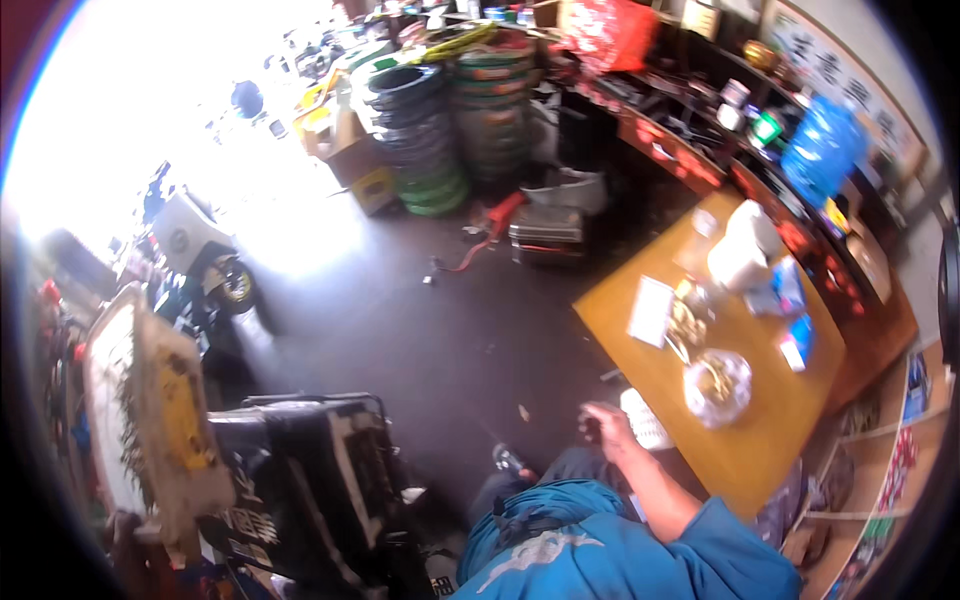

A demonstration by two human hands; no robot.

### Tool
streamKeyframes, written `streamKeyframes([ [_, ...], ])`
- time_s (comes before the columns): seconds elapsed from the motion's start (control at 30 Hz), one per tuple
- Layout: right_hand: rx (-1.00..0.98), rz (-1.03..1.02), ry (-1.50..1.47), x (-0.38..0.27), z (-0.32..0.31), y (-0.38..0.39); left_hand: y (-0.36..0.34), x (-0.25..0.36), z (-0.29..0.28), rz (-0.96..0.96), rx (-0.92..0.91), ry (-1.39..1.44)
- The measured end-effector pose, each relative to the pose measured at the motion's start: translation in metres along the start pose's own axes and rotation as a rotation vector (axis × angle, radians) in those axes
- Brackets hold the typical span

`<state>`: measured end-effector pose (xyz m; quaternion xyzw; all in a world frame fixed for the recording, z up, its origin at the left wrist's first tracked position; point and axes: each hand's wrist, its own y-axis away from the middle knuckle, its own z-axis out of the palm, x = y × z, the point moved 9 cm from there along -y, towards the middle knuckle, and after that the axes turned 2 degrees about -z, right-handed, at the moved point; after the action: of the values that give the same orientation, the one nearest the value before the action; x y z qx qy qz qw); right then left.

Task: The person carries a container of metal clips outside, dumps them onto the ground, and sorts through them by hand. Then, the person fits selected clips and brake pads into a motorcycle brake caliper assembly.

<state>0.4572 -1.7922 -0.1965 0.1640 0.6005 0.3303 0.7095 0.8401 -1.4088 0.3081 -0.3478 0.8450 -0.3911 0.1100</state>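
Hanging near the left edge of the yellow counter (770, 440), right hand (610, 428), palm mostly hidden, fingers loosely bent and pointing left. Blur in the fingers; cannot tell whether it is closed on anything. Forearm slants from the blue sleeve up and leftward. Left hand cannot be made out; its state cannot be told.

Nearest thing: white basket (648, 415), just right of the right hand, low beside the counter edge, partly covered by forearm and counter. Its visible long axis slants upper left to lower right, roughly along that edge. Which way its mouth faces, cannot tell.

Counter's own long axis takes the same slant. On it: clear plastic bag (717, 388) with brownish contents, rounded; white sheet (652, 308) toward the far left corner, longer side leaning near upright; white bag (745, 245) farther back; blue packet (798, 342) near the right edge.

Floor beyond: silver case (547, 235), long side running left to right. Tall tyre stack (415, 140) upright behind it, to the left.
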Motion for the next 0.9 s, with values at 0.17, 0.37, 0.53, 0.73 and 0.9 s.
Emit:
streamKeyframes([
  [0.17, 0.138, 0.054, -0.083, -0.036, -0.005, -0.095, -0.098, -0.009, 0.109, -0.012, -0.087, 0.053],
  [0.37, 0.264, 0.042, -0.036, -0.134, 0.083, -0.281, -0.191, 0.026, 0.261, -0.020, -0.113, 0.003],
  [0.53, -0.062, -0.055, 0.178, -0.266, 0.310, -0.407, -0.258, 0.012, 0.374, -0.224, -0.219, 0.127],
  [0.73, -0.522, -0.164, 0.364, -0.336, 0.601, -0.499, -0.288, -0.040, 0.507, -0.262, -0.261, 0.161],
  [0.9, -0.581, -0.084, 0.390, -0.296, 0.734, -0.556, -0.329, -0.106, 0.631, -0.166, -0.305, 0.083],
])
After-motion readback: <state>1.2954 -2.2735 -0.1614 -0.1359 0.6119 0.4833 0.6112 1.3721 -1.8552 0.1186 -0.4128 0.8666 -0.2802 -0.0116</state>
